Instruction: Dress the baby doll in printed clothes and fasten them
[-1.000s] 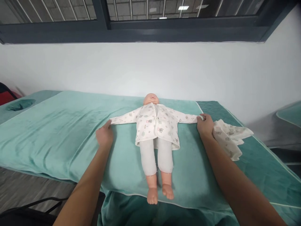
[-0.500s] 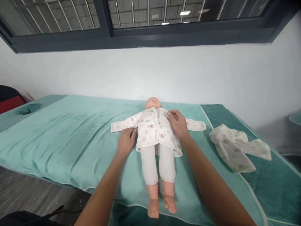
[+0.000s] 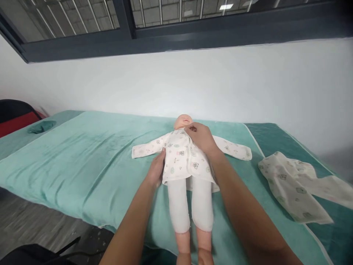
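Note:
A baby doll (image 3: pixel 182 120) lies on its back on the bed, head toward the wall. It wears a white patterned baby shirt (image 3: pixel 176 156) with its sleeves spread out; the legs (image 3: pixel 178 209) are white down to the shins. My right hand (image 3: pixel 200 137) is closed in a pinch on the shirt's front edge near the collar, just below the doll's chin. Against the shirt's side, under the sleeve on the left, rests my left hand (image 3: pixel 158 167), fingers stretched along the body and partly hidden.
Another patterned baby garment (image 3: pixel 292 187) lies crumpled on the right, over the darker green part. A green cover (image 3: pixel 91 158) spreads over the bed, with a hole (image 3: pixel 42 127) at its left end. Behind are a white wall and a dark window frame (image 3: pixel 176 35). Something red and black (image 3: pixel 16 117) stands far left.
My right hand has moved up from the shirt's chest to the collar. My left hand has turned and come in against the doll's side. The view has shifted closer.

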A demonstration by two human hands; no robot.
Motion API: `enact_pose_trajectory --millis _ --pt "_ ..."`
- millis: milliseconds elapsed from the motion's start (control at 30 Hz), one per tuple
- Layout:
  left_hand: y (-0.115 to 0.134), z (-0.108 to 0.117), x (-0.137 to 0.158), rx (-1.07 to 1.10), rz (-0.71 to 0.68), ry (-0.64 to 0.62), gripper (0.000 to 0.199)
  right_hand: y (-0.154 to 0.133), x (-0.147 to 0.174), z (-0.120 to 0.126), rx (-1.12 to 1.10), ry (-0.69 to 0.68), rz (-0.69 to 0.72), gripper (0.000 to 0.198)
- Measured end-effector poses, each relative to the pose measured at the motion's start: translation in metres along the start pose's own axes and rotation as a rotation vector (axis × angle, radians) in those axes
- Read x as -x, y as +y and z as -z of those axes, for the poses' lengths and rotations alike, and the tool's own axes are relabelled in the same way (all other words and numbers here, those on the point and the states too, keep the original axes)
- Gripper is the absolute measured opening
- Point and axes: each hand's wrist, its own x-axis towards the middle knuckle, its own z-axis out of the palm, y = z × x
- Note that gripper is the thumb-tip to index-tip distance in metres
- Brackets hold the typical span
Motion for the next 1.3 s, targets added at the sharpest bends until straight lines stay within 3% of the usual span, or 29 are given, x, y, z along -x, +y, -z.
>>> enact_pose_trajectory --millis 133,233,333,433,567,700,933,1300 --pt "0.004 -0.002 -0.004 0.149 0.072 -0.146 0.061 0.001 0.013 0.009 -0.153 -0.075 0.016 0.029" --pt "0.007 -0.003 -0.008 0.198 0.129 -0.190 0.063 0.022 0.028 0.024 -0.292 0.062 0.013 0.029" --pt "0.007 -0.007 -0.009 0.257 0.142 -0.240 0.063 0.055 0.050 0.044 -0.098 0.277 -0.171 0.032" --pt "0.005 -0.014 -0.008 0.314 0.165 -0.274 0.064 0.079 0.074 0.056 0.162 0.147 -0.314 0.052" --pt "0.004 -0.025 -0.008 0.349 0.200 -0.276 0.063 0.083 0.090 0.044 0.164 0.030 -0.281 0.054" --pt "0.005 -0.030 -0.013 0.337 0.172 -0.235 0.058 0.080 0.085 0.027 0.018 0.089 -0.214 0.050" --pt "0.009 -0.034 -0.035 0.275 0.132 -0.223 0.053 0.089 0.074 0.019 -0.358 0.153 -0.191 0.036" --pt "0.012 -0.041 -0.064 0.333 0.177 -0.298 0.044 0.101 0.064 0.015 -0.585 0.152 -0.286 0.021"
